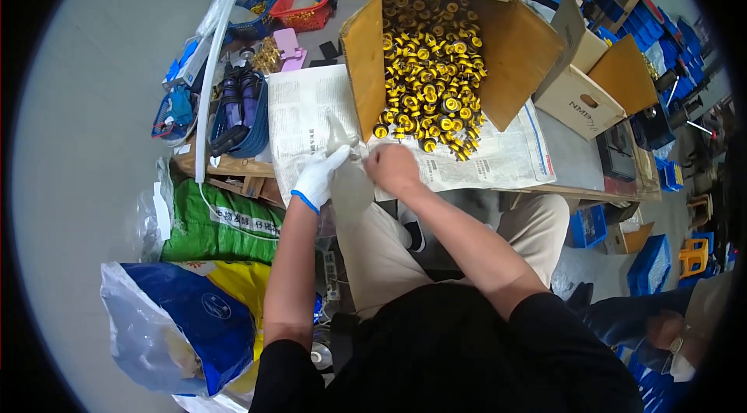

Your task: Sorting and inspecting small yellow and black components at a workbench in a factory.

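Hanging over the worktop's (572,150) front edge, left of the frame's centre, the translucent plastic bag (352,197) looks light, limp and probably slippery; a gathered edge should give the surest hold. The white-gloved left grip (320,177) pinches it about midway; the bare right grip (394,169) is curled, its contents hidden.

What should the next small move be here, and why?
Probably a gentle pull on the translucent plastic with the right hand while the gloved left hand steadies it: the bunched plastic lies between both hands, the right curled beside it, its exact grip blurred.
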The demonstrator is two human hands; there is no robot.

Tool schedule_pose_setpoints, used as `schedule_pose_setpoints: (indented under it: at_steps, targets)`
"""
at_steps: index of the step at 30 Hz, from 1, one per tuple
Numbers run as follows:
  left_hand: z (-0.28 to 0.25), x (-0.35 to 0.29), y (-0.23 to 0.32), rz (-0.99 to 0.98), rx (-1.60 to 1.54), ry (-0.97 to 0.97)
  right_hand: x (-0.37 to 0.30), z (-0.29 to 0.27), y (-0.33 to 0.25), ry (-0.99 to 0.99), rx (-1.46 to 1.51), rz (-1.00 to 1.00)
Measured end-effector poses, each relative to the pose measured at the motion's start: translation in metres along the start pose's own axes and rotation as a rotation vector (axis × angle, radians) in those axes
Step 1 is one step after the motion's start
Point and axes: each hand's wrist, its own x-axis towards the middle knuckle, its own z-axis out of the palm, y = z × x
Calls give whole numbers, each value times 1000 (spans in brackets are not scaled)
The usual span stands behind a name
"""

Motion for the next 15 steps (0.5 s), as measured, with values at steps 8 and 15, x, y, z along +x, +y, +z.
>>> schedule_pose_setpoints:
  at_steps: [8,15]
  targets:
    - [-1,-5,3,-14,-99,-114,63,-54,-43,327,-237,-563]
    - [-13,-18,3,147,128,-159,88,-85,-62,156,-518,-908]
